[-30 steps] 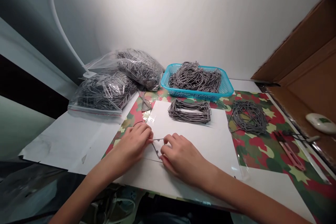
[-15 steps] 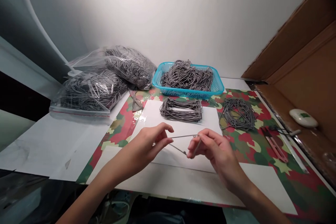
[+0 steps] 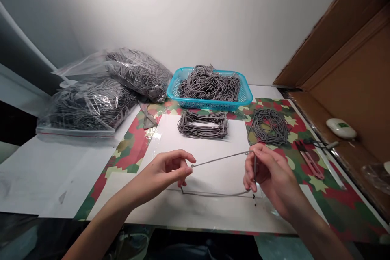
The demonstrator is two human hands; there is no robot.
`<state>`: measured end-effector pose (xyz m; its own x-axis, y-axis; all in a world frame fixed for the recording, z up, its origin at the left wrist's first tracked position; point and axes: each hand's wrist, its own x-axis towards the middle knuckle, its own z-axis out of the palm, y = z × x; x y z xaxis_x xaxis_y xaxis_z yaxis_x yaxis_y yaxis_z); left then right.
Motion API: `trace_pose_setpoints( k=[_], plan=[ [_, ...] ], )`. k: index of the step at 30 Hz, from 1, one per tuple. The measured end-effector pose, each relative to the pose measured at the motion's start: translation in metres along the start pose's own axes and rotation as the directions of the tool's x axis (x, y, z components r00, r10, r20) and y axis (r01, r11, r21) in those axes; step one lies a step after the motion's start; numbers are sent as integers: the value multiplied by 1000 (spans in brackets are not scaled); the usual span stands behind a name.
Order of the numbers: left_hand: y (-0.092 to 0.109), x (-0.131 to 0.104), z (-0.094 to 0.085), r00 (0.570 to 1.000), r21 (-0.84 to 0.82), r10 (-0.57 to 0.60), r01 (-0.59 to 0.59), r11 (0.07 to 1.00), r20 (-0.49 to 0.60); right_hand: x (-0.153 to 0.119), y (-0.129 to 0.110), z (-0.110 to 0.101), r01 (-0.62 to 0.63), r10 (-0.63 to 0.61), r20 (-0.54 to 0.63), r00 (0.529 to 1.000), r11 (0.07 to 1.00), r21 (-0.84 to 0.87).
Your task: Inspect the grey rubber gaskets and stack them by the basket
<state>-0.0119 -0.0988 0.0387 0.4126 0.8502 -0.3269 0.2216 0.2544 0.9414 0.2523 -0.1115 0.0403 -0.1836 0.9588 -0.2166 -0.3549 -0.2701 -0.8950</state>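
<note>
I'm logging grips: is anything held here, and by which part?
A thin grey four-sided cord-like loop. The right hand holds its right end, at the upper corner; the left hand is at its left end, exact grip partly hidden.

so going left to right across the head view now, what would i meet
front plastic bag, left hand, held gray cord, right hand, pink-handled snips, white oval thing

Thin grey cord loop (image 3: 219,159), small knot-like bumps near both upper corners, spread into a rough four-sided frame, upper side taut and slanting up rightward, lower side slightly slack, held between left hand (image 3: 167,170) and right hand (image 3: 270,170) above white paper (image 3: 219,176).
</note>
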Motion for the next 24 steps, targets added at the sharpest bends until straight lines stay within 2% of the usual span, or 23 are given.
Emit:
trace_pose_setpoints(
  k=[8, 15, 20, 24],
  plan=[
    [-3, 0, 4, 987, 120, -14, 33, 992, -159, 0, 0, -7, 6, -8, -34, 999, 998, -58],
    [-6, 8, 5, 945, -36, -14, 2, 999, -327, 2, 8, -2, -60, 59, -15, 998, 995, -80],
    [-10, 11, 3, 924, -31, 13, -28, 999, -383, 5, 16, -1, -99, 99, -6, 995, 990, -103],
    [-13, 14, 3, 933, -23, 18, -28, 999, -360, 9, 19, 0, -120, 114, -61, 992, 987, -110]
  ],
)
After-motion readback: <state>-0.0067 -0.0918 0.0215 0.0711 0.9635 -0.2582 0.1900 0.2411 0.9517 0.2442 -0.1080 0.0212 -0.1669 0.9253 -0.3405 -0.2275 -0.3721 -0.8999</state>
